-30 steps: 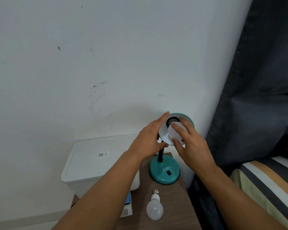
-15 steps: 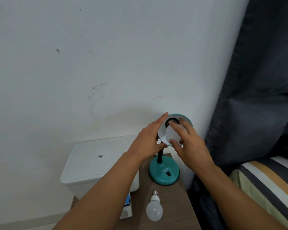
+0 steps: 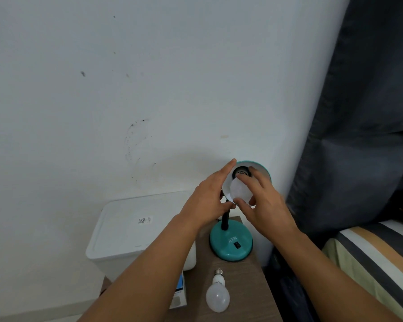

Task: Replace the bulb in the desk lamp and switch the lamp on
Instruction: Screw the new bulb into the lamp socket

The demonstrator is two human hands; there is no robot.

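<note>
A teal desk lamp stands on a brown side table, its round base bearing a black switch. The tilted teal shade faces me. My left hand grips the shade's left rim. My right hand has its fingers around a white bulb inside the shade, in front of the dark socket. Whether the bulb's base sits in the socket I cannot tell. A second white bulb lies on the table near me, screw cap pointing away.
A white lidded plastic box sits left of the lamp, over a small blue-and-white carton. A white wall stands behind. A dark curtain hangs on the right, above a striped bed.
My right hand's fingers have shifted around the bulb in the shade, and more of the dark socket shows above it. My left hand stays on the rim.
</note>
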